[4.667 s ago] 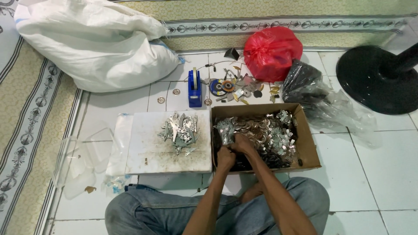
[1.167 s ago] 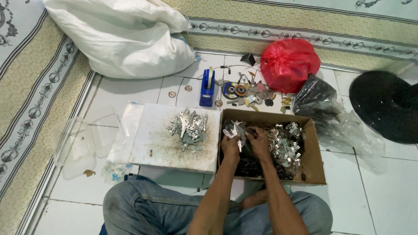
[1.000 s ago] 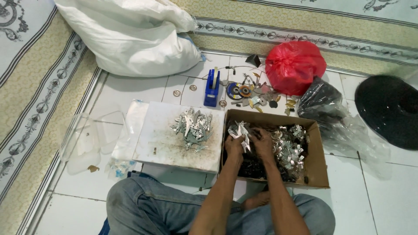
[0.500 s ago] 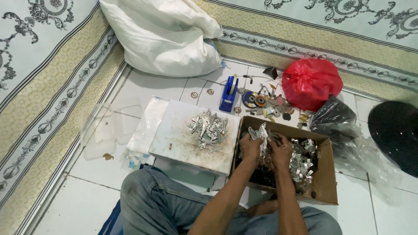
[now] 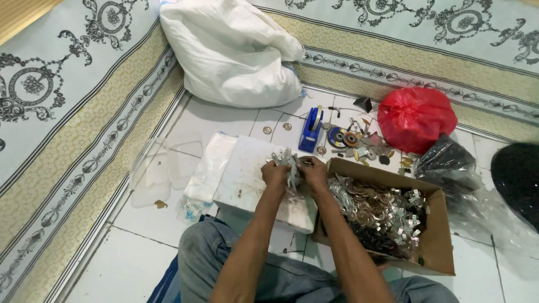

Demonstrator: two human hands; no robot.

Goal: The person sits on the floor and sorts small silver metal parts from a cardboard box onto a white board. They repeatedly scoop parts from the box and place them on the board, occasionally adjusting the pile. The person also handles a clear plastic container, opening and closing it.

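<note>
Together, the left hand and right hand meet over the white board, fingers pinching a small bunch of silvery metal clips above its far right part. Just right of the board sits the cardboard box heaped with more metal pieces. Beyond stand a blue tape dispenser, a red plastic bag and a white sack.

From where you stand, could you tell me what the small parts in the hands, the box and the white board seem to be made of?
Parts: thin metal, probably; silvery with bright glints. Both the left hand and the right hand grip them.
Box: corrugated cardboard; matt brown walls with folded flaps.
Board: possibly foam or painted wood; thick, matt white, stained. The look leaves it open.
</note>
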